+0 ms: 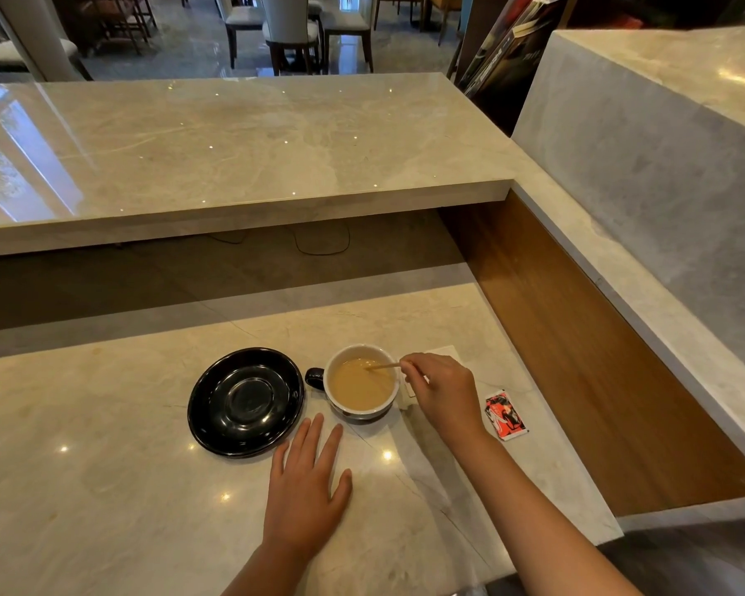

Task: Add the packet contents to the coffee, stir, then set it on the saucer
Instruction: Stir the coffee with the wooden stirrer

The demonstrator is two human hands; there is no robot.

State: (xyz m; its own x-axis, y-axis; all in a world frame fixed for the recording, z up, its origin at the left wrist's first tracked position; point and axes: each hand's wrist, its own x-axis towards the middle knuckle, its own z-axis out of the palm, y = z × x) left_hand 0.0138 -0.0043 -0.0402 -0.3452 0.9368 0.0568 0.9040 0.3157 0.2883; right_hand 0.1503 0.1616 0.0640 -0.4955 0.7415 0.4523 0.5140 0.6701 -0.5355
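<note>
A coffee cup (362, 412), white inside with a dark handle on its left, stands on the marble counter and holds light brown coffee. My right hand (441, 391) pinches a thin wooden stirrer (383, 366) whose tip dips into the coffee. The black saucer (216, 406) lies bare just left of the cup. A red, black and white packet (504, 415) lies flat on the counter right of my right hand. My left hand (308, 488) rests flat on the counter in front of the cup, fingers spread, holding nothing.
A white napkin (446, 352) lies partly hidden behind my right hand. A raised marble ledge (233, 165) runs across above the counter. A wooden side panel (577, 359) and a marble wall bound the right side. Chairs stand far behind.
</note>
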